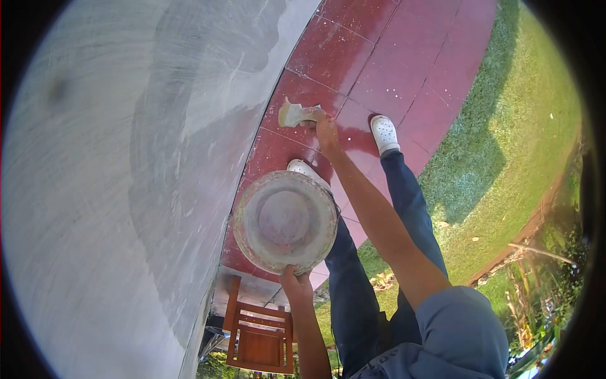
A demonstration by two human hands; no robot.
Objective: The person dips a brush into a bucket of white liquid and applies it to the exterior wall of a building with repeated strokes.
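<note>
My left hand point(295, 282) grips the rim of a round, shallow basin point(255, 218) at its near side. The basin is whitish and stained, with pale residue on the inside. Out beyond it, my right hand point(326, 131) is closed around the handle of a wide paintbrush point(293, 115). The brush's pale, clumped bristles point left toward the wall point(189, 145), apart from it in this view. Grey-white, the wall carries darker, wet-looking patches and streaky strokes.
Red floor tiles point(404, 57), with white specks and wet sheen, run along the wall. My white clogs point(384, 134) stand on them. A wooden chair point(261, 341) is at the lower left. Grass point(517, 170) borders the tiles on the right, with plants beyond.
</note>
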